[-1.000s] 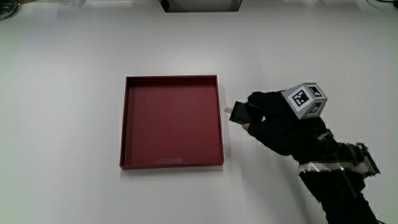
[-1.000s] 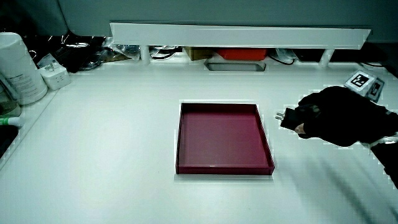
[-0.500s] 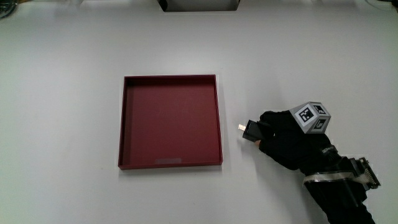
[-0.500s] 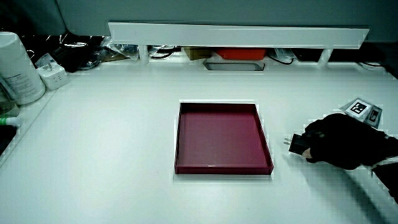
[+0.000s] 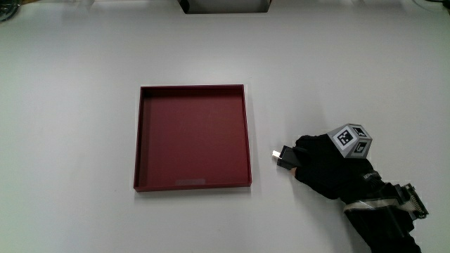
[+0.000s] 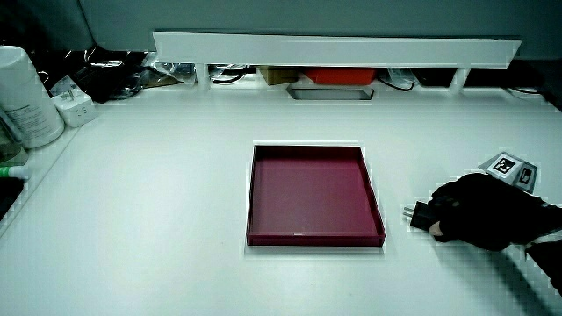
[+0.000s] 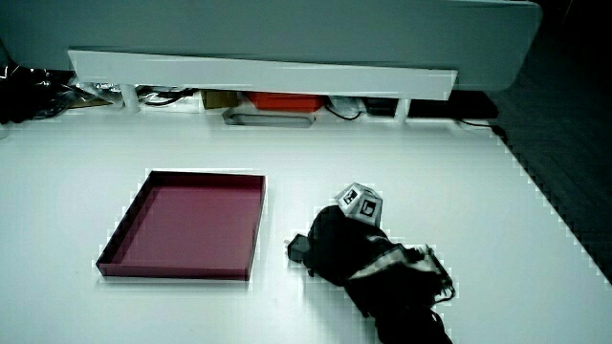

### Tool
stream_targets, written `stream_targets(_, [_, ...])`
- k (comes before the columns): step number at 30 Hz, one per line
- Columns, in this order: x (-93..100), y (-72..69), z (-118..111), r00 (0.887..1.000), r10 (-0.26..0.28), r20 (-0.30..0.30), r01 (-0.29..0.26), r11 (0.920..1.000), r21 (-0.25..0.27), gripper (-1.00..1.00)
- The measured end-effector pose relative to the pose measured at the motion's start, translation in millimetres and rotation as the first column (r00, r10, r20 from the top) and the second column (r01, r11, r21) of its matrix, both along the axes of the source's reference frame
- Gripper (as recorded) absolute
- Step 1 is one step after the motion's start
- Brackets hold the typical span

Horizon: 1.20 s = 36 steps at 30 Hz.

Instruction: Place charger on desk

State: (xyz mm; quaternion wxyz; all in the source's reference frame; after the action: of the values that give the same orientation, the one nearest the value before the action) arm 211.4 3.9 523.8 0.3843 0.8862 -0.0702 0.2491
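Note:
A small black charger (image 5: 285,157) with metal prongs lies low at the white desk (image 5: 84,84), just beside the dark red tray (image 5: 193,136), near the tray's corner closest to the person. The gloved hand (image 5: 325,163) with its patterned cube (image 5: 352,140) is curled around the charger's body, prongs pointing toward the tray. In both side views the charger (image 6: 420,213) (image 7: 299,250) pokes out of the hand (image 6: 479,219) (image 7: 339,250) at desk level. Whether it rests on the surface I cannot tell.
The red tray (image 6: 316,195) (image 7: 186,225) holds nothing. A low white partition (image 6: 334,48) (image 7: 258,72) runs along the desk's edge farthest from the person, with cables and an orange item under it. A white bottle (image 6: 26,96) and a white plug adapter (image 6: 77,107) stand at the desk's edge.
The hand has carried the charger away from the tray's side, nearer to the person and down toward the desk. The tray has not moved.

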Motion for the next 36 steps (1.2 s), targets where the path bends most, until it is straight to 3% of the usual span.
stream_targets(12, [6.5, 1.8, 5, 1.0, -0.003, -0.011, 0.003, 0.9997, -0.026, -0.55])
stream_targets(16, [8.7, -1.7, -9, 1.0, -0.012, 0.018, 0.013, 0.9987, -0.049, -0.75])
stream_targets(21, [10.3, -7.6, -36, 0.999, -0.034, 0.035, 0.035, 0.9992, -0.022, -1.0])
stream_targets(23, [11.0, -10.4, -48, 0.998, -0.049, 0.037, 0.05, 0.9987, -0.01, -1.0])
stream_targets(25, [13.4, -13.3, -57, 0.998, -0.06, -0.015, 0.061, 0.9981, 0.012, -1.0])
stream_targets(28, [11.6, -17.7, -81, 0.997, -0.071, -0.001, 0.071, 0.9969, 0.033, -1.0])
stream_targets(36, [17.5, -23.9, -115, 0.995, -0.093, -0.034, 0.094, 0.9952, 0.028, -1.0])
